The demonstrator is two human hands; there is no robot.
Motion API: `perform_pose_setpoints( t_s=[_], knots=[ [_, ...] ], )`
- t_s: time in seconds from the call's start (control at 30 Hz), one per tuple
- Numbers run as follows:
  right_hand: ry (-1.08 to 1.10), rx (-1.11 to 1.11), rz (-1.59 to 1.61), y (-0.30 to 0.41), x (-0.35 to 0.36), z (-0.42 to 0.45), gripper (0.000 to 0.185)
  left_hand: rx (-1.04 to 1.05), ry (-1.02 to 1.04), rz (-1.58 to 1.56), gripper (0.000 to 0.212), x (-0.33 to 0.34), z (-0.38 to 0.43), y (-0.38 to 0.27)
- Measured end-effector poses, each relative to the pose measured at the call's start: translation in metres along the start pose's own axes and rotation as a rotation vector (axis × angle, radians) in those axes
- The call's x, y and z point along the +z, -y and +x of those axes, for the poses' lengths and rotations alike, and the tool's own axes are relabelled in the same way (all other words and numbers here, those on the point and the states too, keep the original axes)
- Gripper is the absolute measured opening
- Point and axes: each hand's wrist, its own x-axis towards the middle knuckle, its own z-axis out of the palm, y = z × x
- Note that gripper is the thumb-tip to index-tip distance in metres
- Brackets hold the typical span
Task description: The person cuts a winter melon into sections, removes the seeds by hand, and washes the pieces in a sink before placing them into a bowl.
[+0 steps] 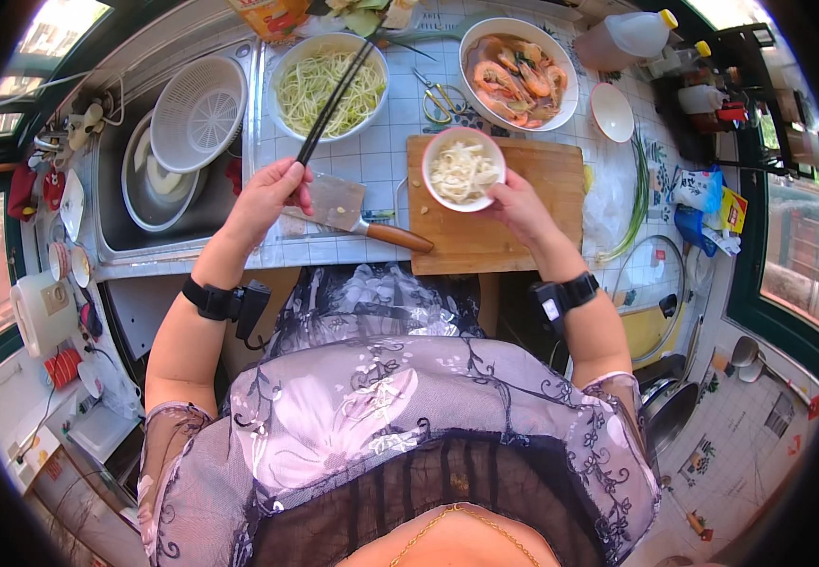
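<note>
In my left hand (278, 188) is a pair of black chopsticks (335, 103), their tips pointing up and away over a white bowl of pale green shreds (328, 92). My right hand (520, 209) grips the rim of a small bowl (464, 200), pink-edged and filled with whitish shredded strips (462, 170). That bowl is over a wooden cutting board (501, 244). A cleaver (395, 235) lies between my hands, its wooden handle reaching onto the board and its blade partly behind my left hand.
A bowl of cooked shrimp (519, 81) stands behind the board, beside gold-handled scissors (441, 103). Green onions (636, 205) and an upright-tilted small bowl (612, 113) are at right. The sink (113, 170) holds a white colander (200, 113) and a metal basin (157, 216).
</note>
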Motion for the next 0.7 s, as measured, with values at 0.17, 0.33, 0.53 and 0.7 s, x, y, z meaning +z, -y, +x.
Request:
perform_pose_setpoints(
  t_s=[0.17,0.33,0.53,0.7],
  knots=[
    [0.049,0.014,-0.042,-0.015,0.024,0.018,0.043,-0.018,0.151,0.018,0.026,0.038,0.01,0.006],
    [-0.45,-0.946,-1.4,0.017,0.04,-0.055,0.077,-0.146,0.248,0.149,0.027,0.064,0.01,0.013],
    [-0.076,-1.168,-1.667,0.02,0.072,-0.059,0.035,-0.257,0.705,0.143,0.033,0.101,0.012,0.015],
    [-0.374,-1.173,-1.476,0.057,0.041,-0.078,0.029,-0.285,0.082,-0.046,0.047,0.098,0.041,0.031]
  ],
)
